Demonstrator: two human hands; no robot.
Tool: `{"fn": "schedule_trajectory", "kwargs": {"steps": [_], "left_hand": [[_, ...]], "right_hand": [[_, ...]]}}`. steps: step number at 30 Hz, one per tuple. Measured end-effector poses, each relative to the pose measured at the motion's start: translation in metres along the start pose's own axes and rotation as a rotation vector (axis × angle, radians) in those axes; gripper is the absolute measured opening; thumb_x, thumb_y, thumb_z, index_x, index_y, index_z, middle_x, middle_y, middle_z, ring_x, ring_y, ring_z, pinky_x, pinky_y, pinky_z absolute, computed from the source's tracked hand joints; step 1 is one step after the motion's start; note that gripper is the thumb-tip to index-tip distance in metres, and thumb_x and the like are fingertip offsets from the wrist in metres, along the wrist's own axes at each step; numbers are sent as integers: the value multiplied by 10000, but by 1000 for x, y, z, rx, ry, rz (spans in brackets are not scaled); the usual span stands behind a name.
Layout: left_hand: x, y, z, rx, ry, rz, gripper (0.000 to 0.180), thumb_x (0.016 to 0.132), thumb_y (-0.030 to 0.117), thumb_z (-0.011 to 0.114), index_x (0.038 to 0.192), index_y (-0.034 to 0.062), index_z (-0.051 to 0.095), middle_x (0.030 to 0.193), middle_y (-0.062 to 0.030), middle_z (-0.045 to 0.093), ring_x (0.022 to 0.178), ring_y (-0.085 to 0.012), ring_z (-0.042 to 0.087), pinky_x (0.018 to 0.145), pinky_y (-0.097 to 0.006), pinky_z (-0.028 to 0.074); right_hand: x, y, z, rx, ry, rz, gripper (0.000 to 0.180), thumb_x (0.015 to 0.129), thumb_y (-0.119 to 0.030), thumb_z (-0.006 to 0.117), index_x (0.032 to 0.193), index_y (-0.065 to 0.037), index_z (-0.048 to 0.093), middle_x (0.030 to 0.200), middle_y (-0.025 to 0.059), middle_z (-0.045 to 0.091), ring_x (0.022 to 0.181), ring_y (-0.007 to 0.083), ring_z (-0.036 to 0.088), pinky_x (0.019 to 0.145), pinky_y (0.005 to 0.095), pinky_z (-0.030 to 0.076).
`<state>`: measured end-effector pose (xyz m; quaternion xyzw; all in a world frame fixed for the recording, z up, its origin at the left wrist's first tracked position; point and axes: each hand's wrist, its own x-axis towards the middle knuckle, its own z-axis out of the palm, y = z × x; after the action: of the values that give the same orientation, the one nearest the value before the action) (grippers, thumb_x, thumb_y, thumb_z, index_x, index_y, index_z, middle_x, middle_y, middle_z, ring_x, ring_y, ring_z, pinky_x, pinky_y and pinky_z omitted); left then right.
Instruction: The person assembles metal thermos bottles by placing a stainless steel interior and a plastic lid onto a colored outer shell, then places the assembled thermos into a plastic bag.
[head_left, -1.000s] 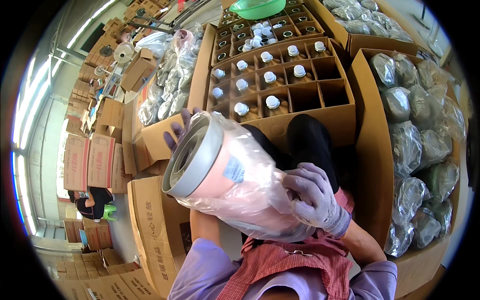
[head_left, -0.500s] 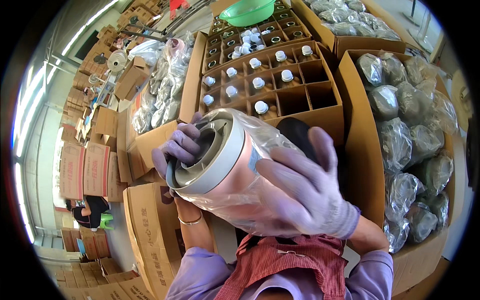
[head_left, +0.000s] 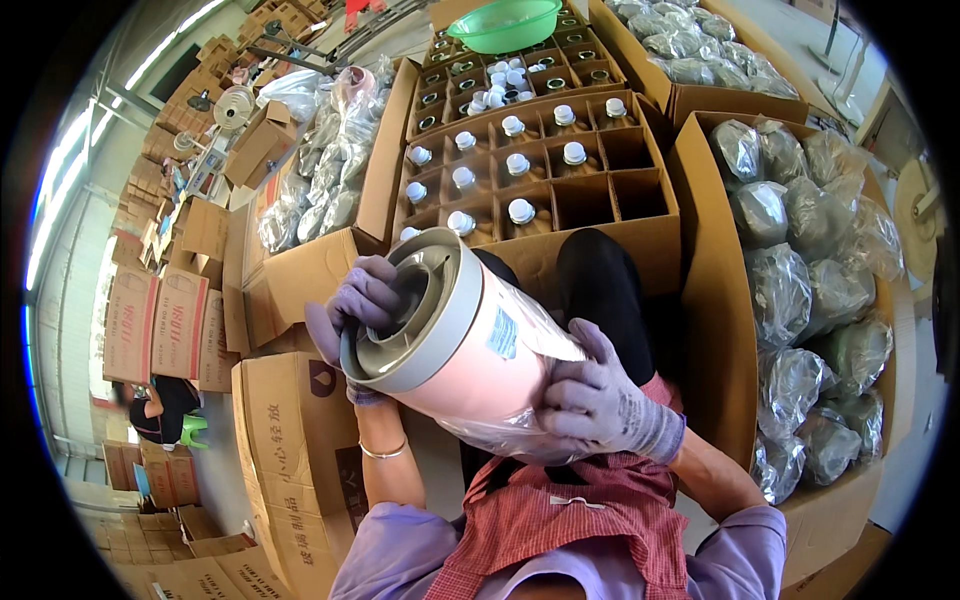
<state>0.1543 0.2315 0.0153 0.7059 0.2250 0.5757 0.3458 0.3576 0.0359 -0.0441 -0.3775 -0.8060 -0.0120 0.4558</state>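
Note:
My left hand (head_left: 366, 302), in a purple glove, grips the grey ringed end of a pink vacuum flask (head_left: 490, 340), its fingers hooked inside the rim. The flask lies tilted across my lap, with a small blue label on its side. A clear plastic bag (head_left: 510, 425) covers its lower part, while the grey end and upper pink wall are bare. Gloved too, my right hand (head_left: 605, 405) pinches the bunched bag against the flask's lower right side.
Ahead stands a divided carton (head_left: 600, 245) of white-capped bottles (head_left: 521, 211), several cells vacant. Behind it, a green basin (head_left: 505, 28) rests over another carton with loose white caps (head_left: 500, 85). Cartons of plastic-wrapped items (head_left: 780, 290) flank me. A person (head_left: 165, 410) sits far left.
The plastic bag has slid down from the flask's grey end and upper wall. My right hand has moved lower and closed on the bag; the left keeps its grip.

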Motion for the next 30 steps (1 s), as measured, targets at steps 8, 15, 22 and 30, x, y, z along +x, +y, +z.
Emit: {"fn": "schedule_trajectory", "kwargs": {"steps": [8,15,22,30], "left_hand": [[14,23,9,-317,-125,77,576,1014,339,213,583,36,448,640,-141,548,703,-251,508,786,-376,445],[7,92,32,165,62,158,177,899,63,528,748,-1,595,823,-100,645,842,-229,600,825,-350,459],[29,96,95,667,-386,323,361,840,354,713,1050,63,688,1057,-109,675,1034,-290,619,971,-442,413],[97,-1,38,-285,-600,-168,600,1038,473,373,1110,-35,687,1127,-117,695,1086,-180,618,966,-331,478]], "right_hand": [[33,-31,7,-121,50,365,817,851,-591,550,1361,39,441,1408,270,421,1269,444,441,1081,636,217],[52,2,12,874,432,524,1064,858,-749,487,1517,39,212,1514,187,332,1412,293,308,1174,399,195],[-3,100,12,1124,183,939,927,874,-511,665,1522,-8,233,1509,149,370,1386,232,369,1157,385,278],[-72,18,-2,617,-8,850,700,890,-291,629,1443,25,337,1431,203,435,1270,327,483,1053,390,384]]}}
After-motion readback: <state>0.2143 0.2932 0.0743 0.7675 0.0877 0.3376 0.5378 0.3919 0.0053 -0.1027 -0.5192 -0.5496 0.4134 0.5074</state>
